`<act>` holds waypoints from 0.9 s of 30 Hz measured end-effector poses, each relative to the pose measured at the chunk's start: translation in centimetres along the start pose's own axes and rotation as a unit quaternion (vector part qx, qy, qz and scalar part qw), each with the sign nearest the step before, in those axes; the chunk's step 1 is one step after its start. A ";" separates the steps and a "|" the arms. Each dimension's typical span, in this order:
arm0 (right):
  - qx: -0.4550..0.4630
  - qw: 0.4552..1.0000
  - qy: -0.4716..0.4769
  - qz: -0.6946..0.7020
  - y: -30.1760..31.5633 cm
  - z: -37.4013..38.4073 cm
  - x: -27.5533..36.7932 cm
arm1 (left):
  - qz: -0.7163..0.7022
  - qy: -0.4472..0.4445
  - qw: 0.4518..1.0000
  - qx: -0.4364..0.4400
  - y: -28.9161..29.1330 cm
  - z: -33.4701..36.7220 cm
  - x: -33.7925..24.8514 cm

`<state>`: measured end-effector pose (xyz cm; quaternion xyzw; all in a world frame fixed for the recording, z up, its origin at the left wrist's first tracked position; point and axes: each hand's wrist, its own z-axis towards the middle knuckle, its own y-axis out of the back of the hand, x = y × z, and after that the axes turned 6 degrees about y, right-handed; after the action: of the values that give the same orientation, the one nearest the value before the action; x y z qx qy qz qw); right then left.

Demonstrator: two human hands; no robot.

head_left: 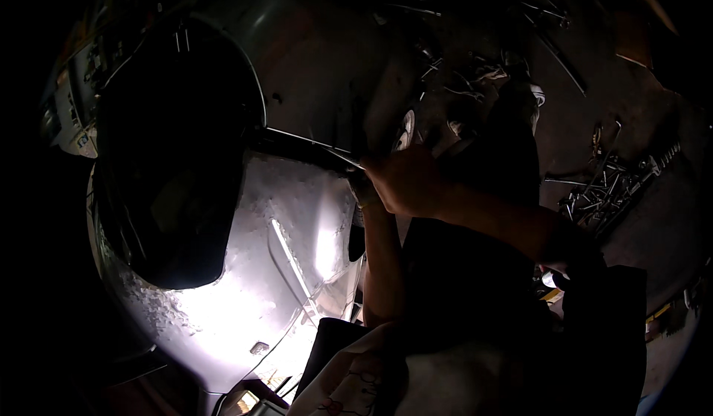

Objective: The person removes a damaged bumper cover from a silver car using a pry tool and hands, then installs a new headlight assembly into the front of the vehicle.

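A silver car body panel [278,193] fills the left middle, brightly lit toward its lower part. My right hand [407,182] is closed around the near end of a thin, shiny metal rod [344,156]. The rod points left along the panel's upper edge, where a bright line continues; where the rod ends I cannot make out. Below and slightly left of the right hand, my left hand [363,191] is at the panel's right edge, with its forearm rising from below. Shadow and the panel edge hide its fingers.
A large black, rounded area [174,156] borders the panel on the left. Several loose metal tools [605,193] lie heaped on the floor at right, with a long rod [557,56] farther back. A brown box-like object [633,41] stands at the far right. Much is in darkness.
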<state>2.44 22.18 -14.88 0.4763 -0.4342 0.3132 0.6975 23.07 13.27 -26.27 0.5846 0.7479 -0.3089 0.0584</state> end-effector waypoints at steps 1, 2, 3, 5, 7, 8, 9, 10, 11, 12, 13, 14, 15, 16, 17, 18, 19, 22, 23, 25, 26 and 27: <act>-0.018 0.998 -0.031 0.049 -0.1 0.0 0.1 | 0.002 -0.001 1.000 -0.002 -0.1 -0.1 0.0; -0.035 0.993 -0.062 0.098 -0.2 -0.2 0.3 | 0.002 -0.002 1.000 0.000 -0.2 -0.1 0.0; -0.050 0.954 -0.144 0.260 -0.5 -0.1 0.3 | 0.001 -0.003 1.000 0.002 -0.3 -0.1 0.0; -0.073 0.775 -0.297 0.554 -1.2 -0.2 0.6 | 0.002 -0.003 1.000 0.001 -0.4 -0.2 0.0; -0.081 0.583 -0.362 0.723 -1.6 -0.6 0.6 | 0.001 -0.004 1.000 0.006 -0.7 -0.3 0.1; -0.084 0.568 -0.359 0.736 -1.7 -0.6 0.5 | 0.001 -0.006 1.000 0.009 -0.9 -0.2 0.3; -0.081 0.549 -0.397 0.731 -1.8 -0.6 0.5 | -0.002 -0.008 1.000 0.010 -1.1 -0.4 0.3; -0.052 0.556 -0.328 0.762 -1.6 -0.6 0.2 | -0.003 -0.007 1.000 0.009 -1.4 -0.4 0.4; -0.074 0.746 -0.260 0.608 -1.6 -0.5 0.2 | 0.000 -0.011 1.000 0.012 -1.8 -0.3 0.6; -0.091 0.888 -0.175 0.415 -1.4 -0.3 0.1 | -0.006 -0.010 1.000 0.016 -2.1 -0.2 0.6; -0.087 0.972 -0.079 0.201 -1.3 -0.1 0.3 | -0.005 -0.012 1.000 0.016 -2.3 -0.2 0.7; -0.083 0.976 -0.084 0.182 -1.1 0.0 0.2 | -0.001 -0.013 1.000 0.007 -2.5 0.0 0.6; -0.062 0.981 -0.085 0.166 -0.8 0.0 0.1 | 0.010 -0.018 1.000 -0.004 -2.5 0.0 0.7; -0.042 0.984 -0.087 0.150 -0.7 -0.1 0.0 | 0.032 -0.023 0.999 -0.017 -2.4 0.2 0.5; -0.021 0.987 -0.088 0.135 -0.5 -0.2 -0.3 | 0.058 -0.035 0.998 0.007 -2.2 0.4 0.4; -0.007 0.989 -0.085 0.122 -0.6 -0.3 -0.5 | 0.473 -0.162 0.865 0.030 -1.8 0.6 0.0; -0.019 0.992 -0.061 0.108 -0.7 -0.5 -0.7 | 0.774 -0.345 0.531 -0.003 -1.3 0.9 -0.7; -0.008 0.744 -0.243 0.623 -1.7 -0.9 -1.0 | 0.897 -0.368 0.244 -0.013 0.6 1.8 -1.6; 0.003 0.638 -0.257 0.726 -1.9 -0.9 -1.1 | 0.904 -0.401 0.150 -0.007 1.0 2.4 -2.1; -0.003 0.678 -0.250 0.691 -1.9 -0.9 -1.0 | 0.929 -0.363 -0.070 -0.019 1.8 3.1 -2.2; -0.021 0.812 -0.225 0.538 -1.8 -0.8 -0.6 | 0.888 -0.400 -0.216 -0.064 2.1 3.4 -2.1; -0.039 0.913 -0.191 0.359 -1.6 -0.6 -0.4 | 0.814 -0.386 -0.411 -0.139 2.1 3.7 -1.9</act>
<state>3.80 22.23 -15.94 0.3114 -0.7125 0.4290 0.4597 24.58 9.96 -29.23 -0.2408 0.7633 -0.0524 -0.5972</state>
